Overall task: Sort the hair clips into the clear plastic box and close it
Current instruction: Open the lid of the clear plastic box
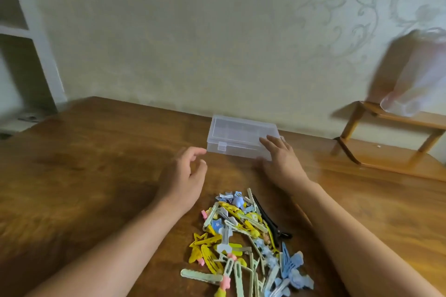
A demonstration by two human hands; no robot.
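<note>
A clear plastic box [237,134] with its lid shut and a front latch sits at the far edge of the wooden table, near the wall. My right hand [280,160] rests against the box's right front corner, fingers spread over its top and thumb at its front. My left hand [187,173] hovers just left of the box, fingers loosely curled and apart, holding nothing. A heap of hair clips [248,243] in yellow, blue, pale green, pink and black lies on the table between my forearms, close to me.
A wooden table [96,176] spreads left and right. A small wooden stand [386,132] occupies the back right corner, with a blurred translucent bag [417,77] above it. A white shelf unit [24,31] is at far left. The wall runs right behind the box.
</note>
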